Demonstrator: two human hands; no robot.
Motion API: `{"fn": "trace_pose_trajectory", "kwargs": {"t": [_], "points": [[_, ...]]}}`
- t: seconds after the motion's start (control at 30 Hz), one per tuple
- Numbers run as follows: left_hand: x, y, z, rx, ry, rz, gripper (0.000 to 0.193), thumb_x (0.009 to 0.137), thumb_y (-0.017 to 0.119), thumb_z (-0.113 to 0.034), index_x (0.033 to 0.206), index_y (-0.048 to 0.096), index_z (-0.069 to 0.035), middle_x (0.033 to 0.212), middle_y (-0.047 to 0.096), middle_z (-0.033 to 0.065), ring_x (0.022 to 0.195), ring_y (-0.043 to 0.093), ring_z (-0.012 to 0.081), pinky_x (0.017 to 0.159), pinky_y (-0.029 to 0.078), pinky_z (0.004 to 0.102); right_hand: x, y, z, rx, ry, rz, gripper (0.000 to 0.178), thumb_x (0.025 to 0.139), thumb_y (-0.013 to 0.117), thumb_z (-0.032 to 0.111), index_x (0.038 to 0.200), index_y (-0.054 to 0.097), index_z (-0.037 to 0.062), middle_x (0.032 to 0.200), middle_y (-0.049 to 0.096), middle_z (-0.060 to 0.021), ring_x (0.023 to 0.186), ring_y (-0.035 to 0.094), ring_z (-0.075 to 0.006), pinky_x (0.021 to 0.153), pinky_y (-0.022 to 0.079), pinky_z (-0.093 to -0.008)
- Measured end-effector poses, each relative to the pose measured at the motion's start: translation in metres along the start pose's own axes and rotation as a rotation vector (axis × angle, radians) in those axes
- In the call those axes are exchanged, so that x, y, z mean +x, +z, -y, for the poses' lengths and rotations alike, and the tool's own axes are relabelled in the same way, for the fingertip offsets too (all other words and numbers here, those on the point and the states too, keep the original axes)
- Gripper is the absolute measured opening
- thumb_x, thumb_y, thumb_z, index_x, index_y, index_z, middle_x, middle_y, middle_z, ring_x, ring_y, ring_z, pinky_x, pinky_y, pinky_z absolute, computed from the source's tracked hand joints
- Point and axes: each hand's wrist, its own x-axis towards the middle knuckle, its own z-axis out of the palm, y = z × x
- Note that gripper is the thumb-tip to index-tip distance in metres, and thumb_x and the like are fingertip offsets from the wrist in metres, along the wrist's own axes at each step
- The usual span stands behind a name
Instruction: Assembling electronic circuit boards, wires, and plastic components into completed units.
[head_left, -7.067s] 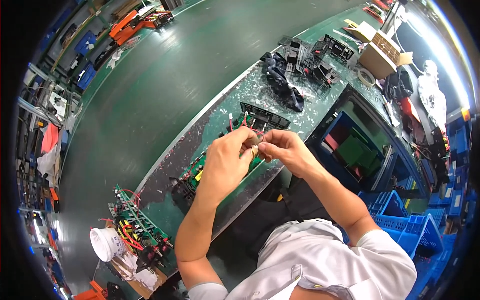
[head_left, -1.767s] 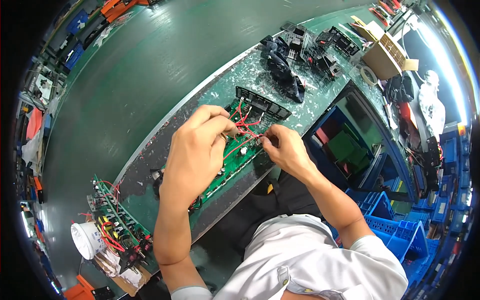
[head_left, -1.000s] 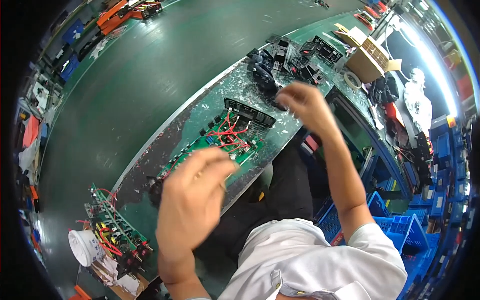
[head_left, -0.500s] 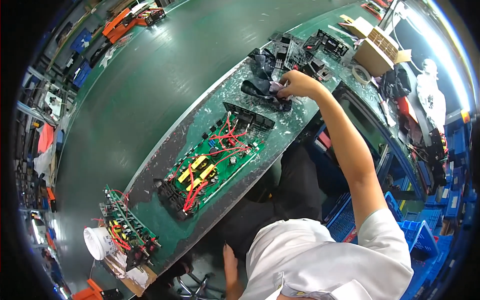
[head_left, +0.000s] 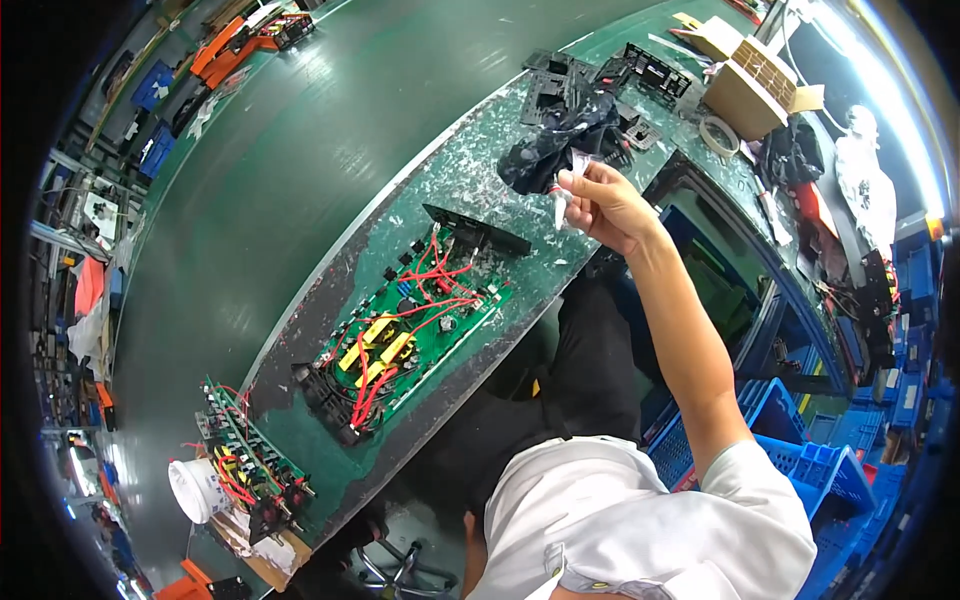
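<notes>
Over the far part of the workbench, my right hand [head_left: 603, 203] is closed, thumb against fingers, on a crumpled dark cloth [head_left: 540, 160]. A whitish patch and a pale pointed tip show at the pinch; whether they belong to the cloth I cannot tell. Nearer to me lies a green circuit board [head_left: 425, 330] with red wires and yellow transformers, a black end panel [head_left: 475, 232] at its far end and a black end piece [head_left: 335, 405] at its near end. Low beside my body a small part of my left hand [head_left: 473, 535] shows, its fingers hidden.
Black plastic parts [head_left: 655, 75] are piled beyond the cloth. A cardboard box [head_left: 750, 95] and a tape roll [head_left: 718, 136] stand at the far right. Another wired board [head_left: 245, 460] leans beside a white tub [head_left: 197, 490] at the near left. Blue crates [head_left: 810, 465] are at my right.
My right hand has lifted the dark cloth off the bench and drawn it slightly toward me. My left hand has dropped lower and shows less. The view has shifted a little.
</notes>
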Motion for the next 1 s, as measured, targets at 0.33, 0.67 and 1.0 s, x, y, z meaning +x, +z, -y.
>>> {"fn": "trace_pose_trajectory", "kwargs": {"t": [0.33,0.67,1.0], "points": [[-0.022,0.001,-0.022,0.104,0.203,0.024,0.05,0.099,0.043,-0.01,0.147,0.04,0.004,0.145,0.049,0.0238,0.133,0.049,0.03,0.112,0.036,0.0351,0.002,0.02,-0.028,0.072,-0.072,-0.09,0.024,0.09,0.075,0.014,0.097,0.056,0.0022,0.084,0.062,-0.006,0.063,0.055,-0.0084,0.053,0.047,-0.0201],[-0.02,0.003,-0.032,0.238,0.405,0.13,0.054,0.091,0.049,0.007,0.144,0.042,0.008,0.141,0.052,0.0244,0.132,0.051,0.0283,0.111,0.037,0.0346,-0.042,0.038,-0.068,0.02,-0.119,-0.242,0.017,0.087,0.073,0.008,0.087,0.064,-0.0058,0.071,0.064,-0.0098,0.052,0.059,-0.0147,0.049,0.047,-0.0251],[-0.157,0.059,-0.299,0.924,0.795,0.723,0.031,0.089,0.067,-0.005,0.12,0.066,-0.003,0.103,0.071,0.018,0.088,0.071,0.0294,0.075,0.056,0.0366,-0.056,0.039,-0.095,0.173,-0.112,-0.19,0.012,0.091,0.069,0.006,0.092,0.066,-0.005,0.082,0.066,-0.01,0.068,0.061,-0.0177,0.06,0.048,-0.0265]]}}
